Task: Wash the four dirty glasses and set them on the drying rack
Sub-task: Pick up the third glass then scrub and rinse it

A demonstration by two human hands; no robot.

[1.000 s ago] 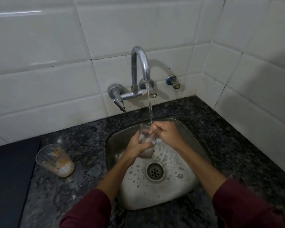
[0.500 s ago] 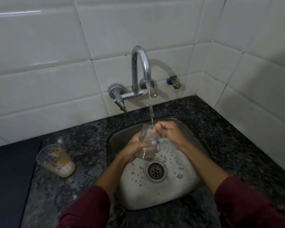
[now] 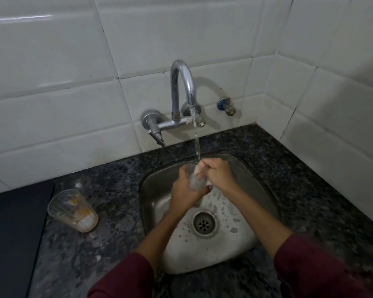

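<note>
White-tiled corner, dark speckled granite tabletop (image 3: 108, 244) with a steel sink (image 3: 256, 181) set in, tap (image 3: 182, 87) running above it. Left hand (image 3: 184, 193) grip wrapped around a clear glass (image 3: 195, 181) held over the sink under the stream, right hand (image 3: 219, 174) grip clenched at its rim with fingers inside. A second dirty glass (image 3: 73, 210) with orange residue stands on the tabletop left of the sink, well apart from the hands, just beside a dark panel (image 3: 13, 233) at the left edge; bare tabletop right of the sink up to the wall.
</note>
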